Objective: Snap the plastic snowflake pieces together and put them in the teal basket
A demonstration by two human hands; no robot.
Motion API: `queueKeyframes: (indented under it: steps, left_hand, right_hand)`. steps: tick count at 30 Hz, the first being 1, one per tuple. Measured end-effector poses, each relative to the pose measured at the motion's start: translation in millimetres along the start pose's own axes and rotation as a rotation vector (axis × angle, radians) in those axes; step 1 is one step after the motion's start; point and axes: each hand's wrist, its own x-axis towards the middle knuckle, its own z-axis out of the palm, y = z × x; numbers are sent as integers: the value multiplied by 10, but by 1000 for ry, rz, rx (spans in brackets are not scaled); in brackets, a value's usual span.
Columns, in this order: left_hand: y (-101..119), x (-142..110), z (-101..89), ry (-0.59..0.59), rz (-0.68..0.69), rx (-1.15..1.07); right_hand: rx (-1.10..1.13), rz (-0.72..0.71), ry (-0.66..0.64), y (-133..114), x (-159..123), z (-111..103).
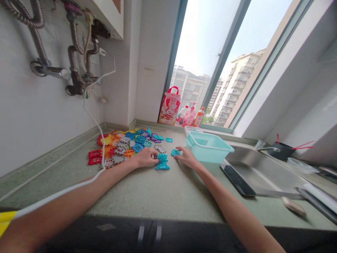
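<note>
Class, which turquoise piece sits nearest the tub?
The turquoise piece held by the right hand; every other one, like the pieces at the left hand, lies farther left.

lol there's a bit of bright yellow clothing (5, 222) around 8 o'clock, plus bare forearms (76, 196) and hands (146, 157).

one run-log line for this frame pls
left hand: grip on joined teal pieces | right hand: grip on single teal piece | hands apart | mixed-color pile beside left hand | teal bin beyond right

Single head-worn view, facing forward and down over counter (184, 196).
</note>
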Motion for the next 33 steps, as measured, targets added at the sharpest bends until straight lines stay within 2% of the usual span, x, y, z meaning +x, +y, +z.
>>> queueKeyframes:
  steps: [4, 9, 16, 20, 23, 26, 28, 33]
  left_hand:
    - [31, -11, -30, -4, -8, -10]
    - [65, -22, -44, 9, -40, 23]
    - [38, -25, -44, 46, -31, -43]
    - [86, -36, -76, 130, -4, -88]
    - [142, -49, -104, 202, 14, -126]
    - [158, -57, -116, 203, 28, -135]
    - [136, -56, -112, 165, 19, -130]
    - [42, -32, -76, 50, 8, -62]
  right_hand:
    - [141, -98, 58, -37, -15, -87]
    - [175, -218, 68, -188, -85, -219]
    - [378, -136, 3, -285, -184, -311]
    - [438, -126, -22, -240, -181, -345]
    - [586, -121, -75, -234, -184, -361]
    - [700, -162, -105, -272, -200, -375]
    - [639, -189, -71, -311, -213, -383]
    - [264, -359, 144, -446, -237, -372]
